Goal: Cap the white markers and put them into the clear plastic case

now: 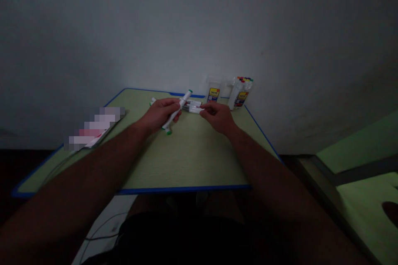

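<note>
My left hand is closed around a white marker with green ends, which slants up to the right. A second green tip pokes out below that hand, and another white end with green shows at its far left side; their bodies are mostly hidden. With thumb and fingers drawn together, my right hand pinches the right end of a white marker low over the table. Behind it lies another white marker, partly covered. How many markers lie between the hands I cannot tell.
Past my right hand, a clear case with a yellow label stands near the wall. A similar case to its right is filled with markers with colourful caps. At the left lies a blurred flat device with a cable. The table has blue edging.
</note>
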`<state>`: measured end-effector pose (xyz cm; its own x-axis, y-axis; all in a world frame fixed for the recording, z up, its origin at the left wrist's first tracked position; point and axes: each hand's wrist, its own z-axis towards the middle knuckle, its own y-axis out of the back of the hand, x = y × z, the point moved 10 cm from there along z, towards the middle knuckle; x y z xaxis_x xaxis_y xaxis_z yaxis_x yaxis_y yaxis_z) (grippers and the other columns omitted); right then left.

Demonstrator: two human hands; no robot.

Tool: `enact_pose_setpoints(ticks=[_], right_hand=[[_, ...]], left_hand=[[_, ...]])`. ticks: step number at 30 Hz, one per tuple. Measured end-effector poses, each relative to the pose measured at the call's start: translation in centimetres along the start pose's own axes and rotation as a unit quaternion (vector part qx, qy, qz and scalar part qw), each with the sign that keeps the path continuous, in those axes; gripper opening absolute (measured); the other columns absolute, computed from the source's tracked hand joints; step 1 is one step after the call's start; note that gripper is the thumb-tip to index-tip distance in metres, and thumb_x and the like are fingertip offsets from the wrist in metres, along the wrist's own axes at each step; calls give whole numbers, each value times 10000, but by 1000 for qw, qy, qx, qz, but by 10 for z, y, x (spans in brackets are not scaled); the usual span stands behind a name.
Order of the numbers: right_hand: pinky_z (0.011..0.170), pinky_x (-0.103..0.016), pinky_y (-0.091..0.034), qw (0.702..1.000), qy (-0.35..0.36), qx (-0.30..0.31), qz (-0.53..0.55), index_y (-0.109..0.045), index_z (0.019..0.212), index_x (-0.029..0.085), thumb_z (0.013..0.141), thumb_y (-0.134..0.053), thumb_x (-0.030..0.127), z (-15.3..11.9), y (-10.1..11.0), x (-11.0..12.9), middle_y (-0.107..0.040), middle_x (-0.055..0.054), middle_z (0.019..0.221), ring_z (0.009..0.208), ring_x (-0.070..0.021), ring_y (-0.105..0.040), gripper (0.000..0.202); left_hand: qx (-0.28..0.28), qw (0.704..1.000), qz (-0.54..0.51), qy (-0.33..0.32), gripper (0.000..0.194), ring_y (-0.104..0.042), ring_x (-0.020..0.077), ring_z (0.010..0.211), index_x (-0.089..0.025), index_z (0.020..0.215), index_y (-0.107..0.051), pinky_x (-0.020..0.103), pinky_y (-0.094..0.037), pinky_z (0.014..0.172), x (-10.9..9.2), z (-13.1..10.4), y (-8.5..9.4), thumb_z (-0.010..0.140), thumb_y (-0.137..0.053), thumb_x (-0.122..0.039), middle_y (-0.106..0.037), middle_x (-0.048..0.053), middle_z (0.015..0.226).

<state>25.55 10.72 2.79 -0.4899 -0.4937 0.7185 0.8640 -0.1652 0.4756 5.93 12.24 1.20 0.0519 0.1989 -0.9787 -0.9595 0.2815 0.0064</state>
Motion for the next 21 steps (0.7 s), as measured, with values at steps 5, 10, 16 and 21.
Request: enact_pose_setpoints(ticks=[5,10,16,21], right_hand=[[641,-291,-516,999,-14,-9,29,-787,1000,164,805,-746,385,2,3,-3,-727,-42,781,670,-140,-625,298],[620,-282,-532,995,-30,10,94,-778,1026,178,735,-808,410,3,-2,-7,-721,-26,792,680,-138,-633,373],[576,-271,-537,990,-35,38,129,-772,940,197,704,-825,400,3,-10,-9,-705,1,742,619,-123,-611,316],[552,-266,-539,986,-42,42,155,-737,883,208,694,-833,427,4,-10,-11,-692,17,704,583,-115,-605,305]], left_hand=[[33,995,89,4,263,-503,122,475,-179,877,-809,267,-404,465,-2,-4,-7,734,-801,-399,-640,14,606],[38,984,172,-16,222,-514,129,487,-173,857,-829,262,-400,462,-5,-4,-8,709,-817,-338,-642,14,564],[48,979,194,-27,166,-590,150,554,-181,825,-834,278,-453,525,-5,-3,-12,690,-823,-278,-720,47,660],[42,984,173,-28,189,-621,163,605,-194,847,-832,293,-488,563,-3,-2,-10,669,-844,-257,-748,62,744]])
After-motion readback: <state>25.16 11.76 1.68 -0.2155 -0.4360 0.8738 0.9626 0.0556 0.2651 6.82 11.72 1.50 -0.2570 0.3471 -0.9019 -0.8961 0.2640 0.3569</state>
